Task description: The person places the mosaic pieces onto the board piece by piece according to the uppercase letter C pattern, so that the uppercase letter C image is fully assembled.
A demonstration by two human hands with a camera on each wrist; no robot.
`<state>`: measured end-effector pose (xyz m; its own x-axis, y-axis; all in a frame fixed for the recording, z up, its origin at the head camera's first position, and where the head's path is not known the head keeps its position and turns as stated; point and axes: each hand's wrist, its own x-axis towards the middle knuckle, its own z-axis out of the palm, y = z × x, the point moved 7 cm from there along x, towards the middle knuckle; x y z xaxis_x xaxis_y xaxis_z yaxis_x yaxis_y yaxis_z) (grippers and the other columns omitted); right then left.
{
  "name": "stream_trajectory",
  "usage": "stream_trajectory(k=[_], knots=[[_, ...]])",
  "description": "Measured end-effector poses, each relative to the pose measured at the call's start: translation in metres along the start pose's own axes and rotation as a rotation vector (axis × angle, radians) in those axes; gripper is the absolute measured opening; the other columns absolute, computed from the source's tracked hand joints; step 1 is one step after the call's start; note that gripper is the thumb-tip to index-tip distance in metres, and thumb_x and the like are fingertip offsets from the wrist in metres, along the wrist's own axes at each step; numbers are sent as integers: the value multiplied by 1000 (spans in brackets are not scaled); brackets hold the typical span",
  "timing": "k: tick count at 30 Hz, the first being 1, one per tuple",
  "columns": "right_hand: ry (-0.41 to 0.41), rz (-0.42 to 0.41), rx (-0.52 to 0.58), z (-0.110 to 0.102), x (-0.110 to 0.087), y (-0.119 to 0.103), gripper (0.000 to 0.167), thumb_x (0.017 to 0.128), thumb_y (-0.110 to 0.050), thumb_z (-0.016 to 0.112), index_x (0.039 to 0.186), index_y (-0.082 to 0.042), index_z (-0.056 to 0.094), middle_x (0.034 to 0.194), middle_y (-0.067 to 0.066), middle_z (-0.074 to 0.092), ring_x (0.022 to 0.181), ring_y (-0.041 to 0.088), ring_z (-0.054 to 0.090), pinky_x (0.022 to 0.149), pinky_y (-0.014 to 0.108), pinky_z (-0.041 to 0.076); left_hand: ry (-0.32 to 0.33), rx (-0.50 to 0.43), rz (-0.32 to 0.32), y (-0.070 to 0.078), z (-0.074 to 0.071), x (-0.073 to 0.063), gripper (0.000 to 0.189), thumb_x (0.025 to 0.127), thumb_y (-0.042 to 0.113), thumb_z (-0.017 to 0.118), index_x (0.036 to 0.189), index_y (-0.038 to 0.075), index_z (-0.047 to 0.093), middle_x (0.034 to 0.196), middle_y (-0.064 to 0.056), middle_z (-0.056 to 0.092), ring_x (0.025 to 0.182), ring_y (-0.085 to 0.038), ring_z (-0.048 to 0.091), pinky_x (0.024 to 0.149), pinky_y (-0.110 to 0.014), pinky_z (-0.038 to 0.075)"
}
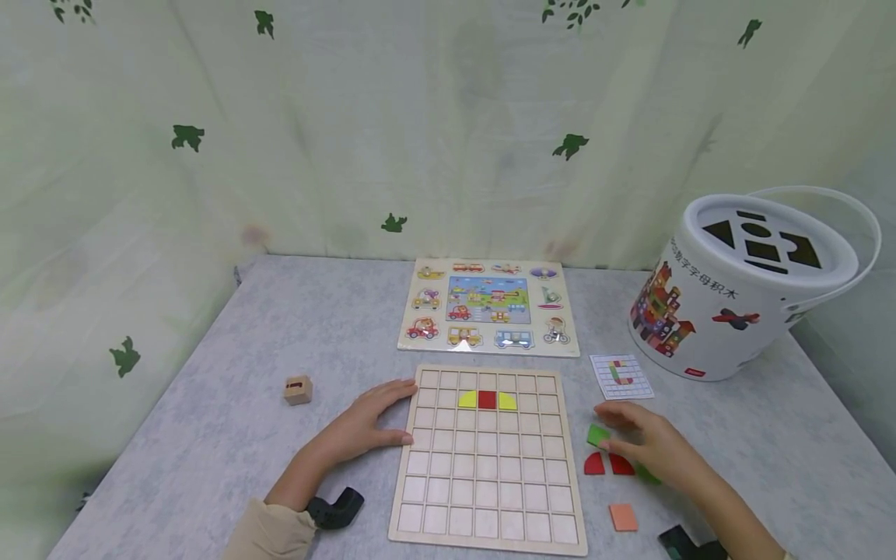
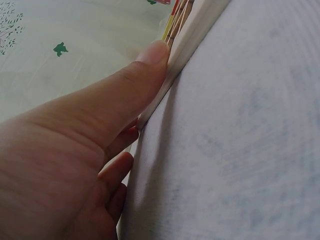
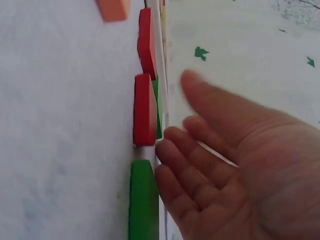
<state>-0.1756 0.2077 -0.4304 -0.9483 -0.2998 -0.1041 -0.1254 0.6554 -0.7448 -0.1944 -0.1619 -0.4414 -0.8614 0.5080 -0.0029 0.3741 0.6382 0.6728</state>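
Note:
A wooden grid board lies flat on the table, with a red square between two yellow quarter-round pieces near its top. My left hand rests against the board's left edge, thumb and fingers spread apart. Over the loose pieces right of the board hovers my right hand, its thumb and fingers apart and holding nothing. Near its thumb lies a green square. Two red quarter-round pieces are just below, beside a green piece partly covered by the hand in the head view.
An orange square lies nearer the front. A pattern card sits behind the right hand, before a white lidded bucket. A picture puzzle lies behind the board. At the left is a small wooden cube.

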Motion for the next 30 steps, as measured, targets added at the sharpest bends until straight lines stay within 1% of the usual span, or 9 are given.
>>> stream_trajectory(k=[3, 5, 10, 13, 15, 18, 23, 26, 30], knots=[[-20, -20, -28, 4, 0, 4, 44, 78, -30, 69, 114, -8, 58, 113, 5, 56, 103, 23, 52, 88, 42, 44, -1, -3, 0, 0, 0, 0, 76, 74, 45, 68, 137, 12, 39, 141, -3, 33, 130, -26, 24, 103, -49, 21], [-18, -27, -57, 5, 1, 5, 40, 78, -29, 70, 111, -9, 60, 110, 3, 55, 100, 20, 51, 87, 40, 44, -2, -3, -1, 1, 0, 0, 76, 74, 45, 68, 137, 12, 39, 142, -3, 33, 130, -26, 24, 103, -49, 21], [-8, 10, -112, 7, 3, 5, 34, 76, -29, 72, 103, -11, 63, 101, 0, 55, 92, 16, 50, 83, 36, 46, 0, 0, -2, 1, 0, 0, 77, 74, 45, 68, 137, 12, 39, 142, -3, 32, 130, -26, 24, 103, -49, 21], [-10, 30, -106, 6, 4, 3, 33, 76, -27, 72, 103, -10, 62, 101, 0, 55, 92, 17, 51, 83, 37, 47, 1, -1, 1, 1, 0, 0, 77, 74, 45, 68, 137, 12, 39, 142, -4, 33, 130, -26, 24, 102, -50, 21], [-5, 19, -87, 5, 5, 0, 32, 77, -24, 72, 104, -10, 62, 102, 0, 57, 93, 18, 52, 83, 37, 47, 0, -1, 4, 0, 0, 1, 76, 74, 45, 68, 137, 12, 39, 142, -3, 32, 130, -26, 24, 103, -49, 22], [16, -53, -60, 4, 8, -10, 31, 78, -19, 71, 106, -10, 61, 103, -1, 59, 93, 17, 53, 80, 34, 48, -1, -3, 7, 0, 0, 0, 76, 75, 45, 68, 137, 12, 39, 142, -3, 32, 130, -25, 24, 103, -49, 22], [79, -201, -50, 3, 15, -36, 28, 79, -13, 69, 106, -14, 61, 101, -7, 59, 88, 14, 54, 73, 27, 49, 0, -6, 7, 0, 0, 0, 76, 75, 45, 68, 137, 12, 39, 141, -3, 33, 130, -26, 24, 103, -49, 22], [110, -280, -35, 6, 21, -54, 27, 80, -12, 69, 107, -14, 62, 102, -7, 58, 87, 14, 53, 72, 28, 48, 1, -5, 8, 0, 0, 0, 77, 74, 46, 68, 137, 11, 39, 141, -3, 33, 130, -26, 24, 102, -49, 22], [135, -384, -4, 12, 29, -82, 27, 81, -11, 68, 108, -12, 62, 103, -7, 58, 89, 12, 53, 72, 32, 48, -5, 1, 8, -1, 0, 0, 76, 75, 46, 67, 137, 13, 39, 142, -3, 32, 130, -25, 24, 103, -48, 22]])
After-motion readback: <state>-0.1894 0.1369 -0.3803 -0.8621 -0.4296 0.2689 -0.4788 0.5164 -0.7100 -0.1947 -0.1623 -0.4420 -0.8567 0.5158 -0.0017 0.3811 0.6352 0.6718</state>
